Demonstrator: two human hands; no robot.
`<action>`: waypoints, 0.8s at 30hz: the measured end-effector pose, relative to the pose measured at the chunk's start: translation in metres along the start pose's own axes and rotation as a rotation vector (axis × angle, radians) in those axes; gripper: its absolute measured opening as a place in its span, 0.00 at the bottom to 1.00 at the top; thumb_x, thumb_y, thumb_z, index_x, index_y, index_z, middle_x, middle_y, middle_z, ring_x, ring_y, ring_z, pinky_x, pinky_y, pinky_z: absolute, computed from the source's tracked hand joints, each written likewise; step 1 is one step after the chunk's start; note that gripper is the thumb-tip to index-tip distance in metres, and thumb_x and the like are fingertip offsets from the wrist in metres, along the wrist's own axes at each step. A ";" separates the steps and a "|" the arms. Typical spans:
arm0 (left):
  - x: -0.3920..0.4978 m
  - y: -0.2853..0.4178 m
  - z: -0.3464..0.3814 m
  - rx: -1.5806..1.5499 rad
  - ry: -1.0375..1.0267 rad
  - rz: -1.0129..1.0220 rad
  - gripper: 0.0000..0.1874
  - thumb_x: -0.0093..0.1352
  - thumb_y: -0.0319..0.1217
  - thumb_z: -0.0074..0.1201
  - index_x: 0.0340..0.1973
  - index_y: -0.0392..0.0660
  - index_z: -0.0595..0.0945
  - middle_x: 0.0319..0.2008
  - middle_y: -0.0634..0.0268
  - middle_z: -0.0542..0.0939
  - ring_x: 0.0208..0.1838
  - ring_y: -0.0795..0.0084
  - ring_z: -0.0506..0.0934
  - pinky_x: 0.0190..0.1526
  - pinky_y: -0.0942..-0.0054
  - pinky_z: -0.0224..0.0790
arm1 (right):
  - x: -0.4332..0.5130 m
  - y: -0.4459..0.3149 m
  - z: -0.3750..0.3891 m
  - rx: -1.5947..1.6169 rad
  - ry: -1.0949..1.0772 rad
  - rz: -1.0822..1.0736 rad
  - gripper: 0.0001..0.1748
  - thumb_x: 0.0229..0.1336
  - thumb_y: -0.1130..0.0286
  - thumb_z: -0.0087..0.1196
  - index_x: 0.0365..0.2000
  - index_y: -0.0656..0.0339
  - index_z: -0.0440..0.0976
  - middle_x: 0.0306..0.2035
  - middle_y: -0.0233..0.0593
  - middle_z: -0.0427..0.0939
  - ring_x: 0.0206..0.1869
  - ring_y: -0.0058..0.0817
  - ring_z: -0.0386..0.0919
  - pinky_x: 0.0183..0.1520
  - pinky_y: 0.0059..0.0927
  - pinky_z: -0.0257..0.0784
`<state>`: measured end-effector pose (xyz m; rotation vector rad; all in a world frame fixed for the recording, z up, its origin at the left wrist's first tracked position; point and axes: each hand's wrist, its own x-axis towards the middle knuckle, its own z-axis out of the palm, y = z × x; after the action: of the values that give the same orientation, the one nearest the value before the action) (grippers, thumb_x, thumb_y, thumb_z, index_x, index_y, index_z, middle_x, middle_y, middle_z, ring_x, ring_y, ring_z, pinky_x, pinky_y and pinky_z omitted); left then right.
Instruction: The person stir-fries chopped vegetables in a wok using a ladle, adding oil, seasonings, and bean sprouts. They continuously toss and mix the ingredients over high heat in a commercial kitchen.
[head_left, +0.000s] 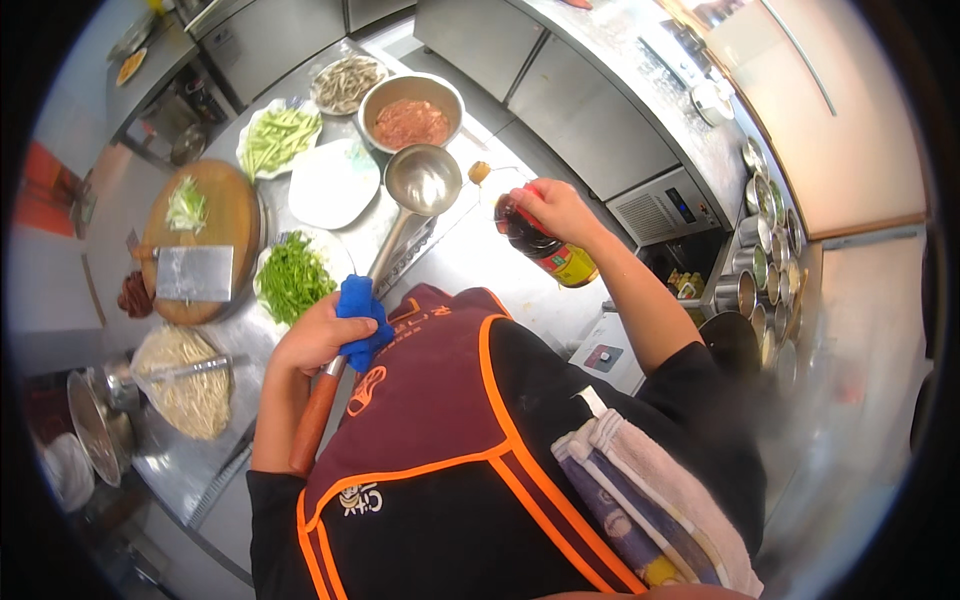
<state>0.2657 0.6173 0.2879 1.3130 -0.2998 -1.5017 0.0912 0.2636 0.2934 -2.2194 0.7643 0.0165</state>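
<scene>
My left hand (319, 334) grips a long-handled metal ladle (424, 180) together with a blue cloth (364, 322); the ladle's bowl hangs beside the rim of a steel pot (411, 84) holding raw minced or sliced meat (412, 124). A large plastic bottle of dark liquid (536, 240) is in my right hand (559, 210), tilted, its tan cap end towards the pot. Close to the ladle lie a white plate (334, 184), a plate of chopped greens (296, 277), cut green strips (279, 139) and a plate of greyish strips (349, 84).
At the left, a cleaver (195, 274) rests on a round wooden chopping board (169, 217) with sliced scallion (187, 204). Below it is a bag of pale noodle-like strands (191, 397). Steel cabinets (592, 120) stand beyond the table; several metal containers (735, 292) line the right side.
</scene>
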 end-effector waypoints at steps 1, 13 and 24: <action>-0.008 -0.003 -0.002 0.005 0.009 -0.011 0.11 0.63 0.29 0.60 0.39 0.39 0.78 0.32 0.65 0.81 0.31 0.76 0.78 0.32 0.77 0.71 | 0.001 -0.007 0.008 -0.024 -0.022 0.012 0.28 0.64 0.46 0.52 0.32 0.66 0.79 0.30 0.45 0.83 0.34 0.35 0.81 0.43 0.35 0.74; -0.039 -0.031 -0.012 -0.098 0.077 -0.042 0.14 0.63 0.27 0.61 0.42 0.40 0.77 0.29 0.69 0.78 0.29 0.80 0.75 0.32 0.79 0.69 | 0.011 -0.018 0.076 -0.297 -0.160 0.067 0.31 0.64 0.42 0.52 0.32 0.67 0.80 0.28 0.49 0.83 0.33 0.42 0.83 0.41 0.39 0.77; -0.027 -0.033 -0.023 -0.034 0.003 -0.084 0.12 0.62 0.28 0.61 0.40 0.40 0.78 0.30 0.69 0.78 0.30 0.81 0.75 0.34 0.79 0.69 | 0.009 -0.013 0.080 -0.402 -0.198 0.100 0.32 0.64 0.41 0.51 0.31 0.65 0.81 0.24 0.47 0.82 0.29 0.40 0.83 0.38 0.41 0.77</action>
<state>0.2625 0.6627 0.2699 1.3142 -0.2186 -1.5686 0.1234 0.3199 0.2435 -2.5021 0.8146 0.4702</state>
